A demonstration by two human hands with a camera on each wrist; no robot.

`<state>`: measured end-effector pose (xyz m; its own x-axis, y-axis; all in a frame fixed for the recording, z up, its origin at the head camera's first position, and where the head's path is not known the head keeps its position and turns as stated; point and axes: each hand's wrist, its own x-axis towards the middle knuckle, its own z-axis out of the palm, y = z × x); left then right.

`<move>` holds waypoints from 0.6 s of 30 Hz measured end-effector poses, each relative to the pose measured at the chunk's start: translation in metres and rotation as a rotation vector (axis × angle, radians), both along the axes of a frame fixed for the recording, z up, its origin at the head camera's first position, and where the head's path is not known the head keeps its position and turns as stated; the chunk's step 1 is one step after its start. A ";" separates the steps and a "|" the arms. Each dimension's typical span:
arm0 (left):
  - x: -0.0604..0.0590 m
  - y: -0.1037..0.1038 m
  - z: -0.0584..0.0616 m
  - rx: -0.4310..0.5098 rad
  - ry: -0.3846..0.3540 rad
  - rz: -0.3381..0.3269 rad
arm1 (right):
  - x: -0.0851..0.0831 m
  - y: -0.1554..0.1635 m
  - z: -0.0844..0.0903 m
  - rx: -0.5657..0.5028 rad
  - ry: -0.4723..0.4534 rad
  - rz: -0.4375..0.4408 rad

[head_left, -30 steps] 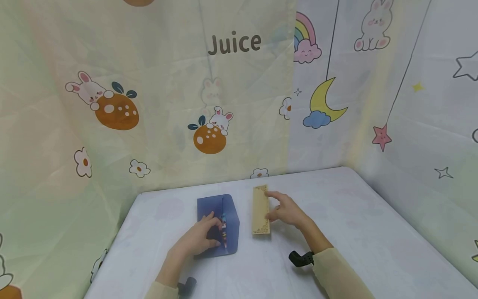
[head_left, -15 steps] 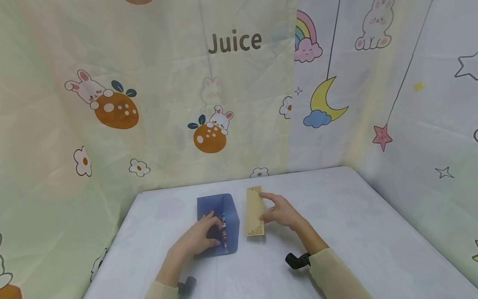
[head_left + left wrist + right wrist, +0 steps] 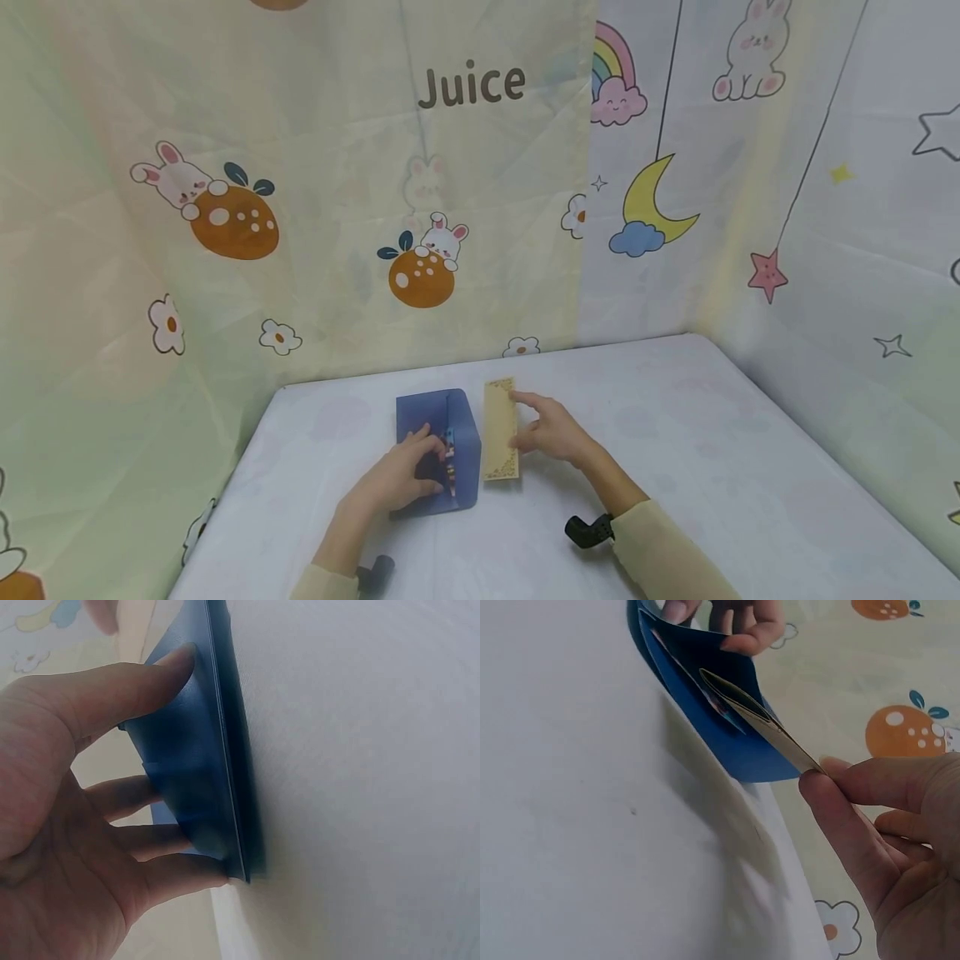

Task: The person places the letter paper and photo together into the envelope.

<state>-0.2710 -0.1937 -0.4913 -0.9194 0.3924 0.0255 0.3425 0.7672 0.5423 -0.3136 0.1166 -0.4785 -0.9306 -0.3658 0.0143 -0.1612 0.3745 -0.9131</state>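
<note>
On the table lies a blue envelope (image 3: 467, 454) with its flap folded out to the right. Part of a colourful printed piece of paper (image 3: 451, 467) shows in its mouth. My left hand (image 3: 401, 475) holds the envelope's body, thumb and fingers spread apart along it. Right of the flap, my right hand (image 3: 555, 429) pinches a folded cream card (image 3: 500, 429) with gold corner patterns by its right long edge. Seen from the right wrist, the card's folded end (image 3: 735, 694) points toward the envelope's mouth, above the flap (image 3: 761, 761).
A white cloth covers the table (image 3: 675, 400). Patterned curtains (image 3: 337, 250) stand close behind and at both sides. Black wrist devices (image 3: 588, 531) sit on both forearms.
My right hand has carried the cream card leftward and slightly nearer to me, close to the envelope's flap. The left hand and the envelope have stayed in place.
</note>
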 end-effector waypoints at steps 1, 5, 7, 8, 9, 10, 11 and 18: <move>0.000 0.000 0.000 0.000 0.000 -0.002 | 0.000 -0.002 0.000 0.001 -0.003 -0.002; 0.000 -0.001 0.000 -0.001 -0.005 -0.009 | 0.002 -0.008 -0.001 0.005 -0.015 -0.007; 0.000 -0.001 0.000 -0.001 -0.008 -0.008 | 0.003 -0.011 -0.001 0.006 -0.020 -0.005; 0.000 -0.001 0.000 -0.002 -0.009 -0.005 | 0.003 -0.012 -0.001 0.005 -0.017 0.000; 0.000 -0.001 0.000 -0.002 -0.008 -0.004 | 0.003 -0.014 -0.001 0.005 -0.016 0.004; 0.000 -0.001 0.000 -0.001 -0.007 -0.005 | 0.003 -0.015 -0.001 0.001 -0.014 0.009; 0.000 -0.001 0.000 -0.001 -0.005 -0.005 | 0.003 -0.016 -0.001 0.000 -0.012 0.015; 0.000 0.000 0.000 -0.001 -0.011 -0.002 | 0.003 -0.027 0.000 0.006 0.000 0.037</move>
